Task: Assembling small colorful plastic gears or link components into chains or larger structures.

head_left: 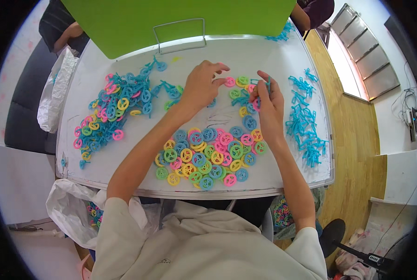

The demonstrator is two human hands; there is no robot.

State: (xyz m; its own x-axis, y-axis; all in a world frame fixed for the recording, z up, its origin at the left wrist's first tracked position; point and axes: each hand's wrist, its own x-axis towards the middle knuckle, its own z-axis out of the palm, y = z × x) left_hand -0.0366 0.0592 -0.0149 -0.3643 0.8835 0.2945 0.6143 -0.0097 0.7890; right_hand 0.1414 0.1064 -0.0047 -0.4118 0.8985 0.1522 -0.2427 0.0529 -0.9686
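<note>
My right hand (272, 100) is closed around a teal plastic piece (268, 85), and a pink wheel (256, 104) shows beside its fingers. Whether that wheel is fixed to the piece, I cannot tell. Opposite it, my left hand (201, 84) hovers with thumb and forefinger apart, and no object shows clearly between them. A few loose wheels, among them a pink wheel (229, 82) and a green wheel (235, 94), lie between the hands. Nearer to me spreads a heap of spoked wheels (208, 158) in pink, yellow, green and blue.
On the left lies a pile of teal pieces with coloured wheels (124, 100). Bare teal pieces (304, 123) are strewn along the right side. A green board (180, 23) with a wire handle (180, 48) stands at the back. Bags of small parts (94, 212) hang below the near edge.
</note>
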